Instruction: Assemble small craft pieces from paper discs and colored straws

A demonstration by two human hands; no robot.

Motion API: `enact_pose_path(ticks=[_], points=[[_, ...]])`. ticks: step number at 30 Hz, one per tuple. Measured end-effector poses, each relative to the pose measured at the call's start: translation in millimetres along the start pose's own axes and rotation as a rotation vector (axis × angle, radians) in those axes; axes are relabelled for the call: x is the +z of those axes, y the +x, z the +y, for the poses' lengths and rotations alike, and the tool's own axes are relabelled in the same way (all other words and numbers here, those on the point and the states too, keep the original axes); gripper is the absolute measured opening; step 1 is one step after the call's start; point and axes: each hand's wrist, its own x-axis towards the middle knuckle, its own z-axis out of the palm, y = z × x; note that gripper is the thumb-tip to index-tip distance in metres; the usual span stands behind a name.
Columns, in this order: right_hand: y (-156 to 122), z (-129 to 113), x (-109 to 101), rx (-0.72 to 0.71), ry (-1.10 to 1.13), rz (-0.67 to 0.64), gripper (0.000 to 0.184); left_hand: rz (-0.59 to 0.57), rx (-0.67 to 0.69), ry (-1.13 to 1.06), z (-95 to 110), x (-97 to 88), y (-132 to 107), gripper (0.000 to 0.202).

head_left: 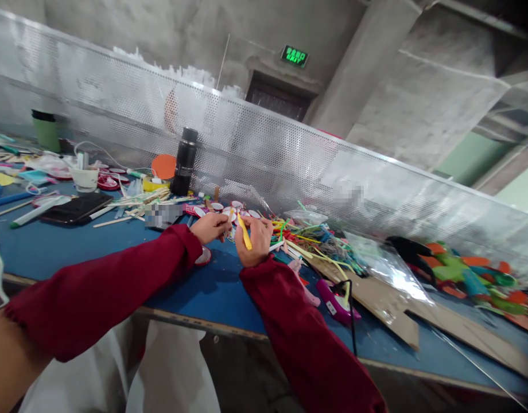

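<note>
My left hand (210,228) reaches over the blue table and pinches a small pale strip, like a piece of wooden stick (231,214). Close beside it, my right hand (257,238) is closed around a slim yellow pen-like tool (244,232), with its upper end near the strip. I cannot make out exactly what kind of tool it is. Behind the hands lie several round red-and-white discs (216,206). Another disc (203,256) rests on the table just below my left hand.
A black bottle (185,163) stands behind the hands, by the perforated metal screen (255,155). Wooden sticks, a dark phone (77,207) and a white cup (84,179) are on the left. To the right lie coloured stems, a purple corded tool (338,304), cardboard (376,295) and felt pieces.
</note>
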Motion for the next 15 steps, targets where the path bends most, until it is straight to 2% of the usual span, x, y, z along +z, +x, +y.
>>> enact_pose_path(ticks=[6,15], points=[[-1.9,1.9,-0.2,-0.021,-0.029,-0.048,0.008,-0.038,-0.033,-0.03,-0.3,2.9,-1.4,0.024],[-2.6,1.2,-0.9,-0.03,-0.048,-0.111,0.008,-0.073,-0.065,-0.014,-1.7,6.2,-1.7,0.021]])
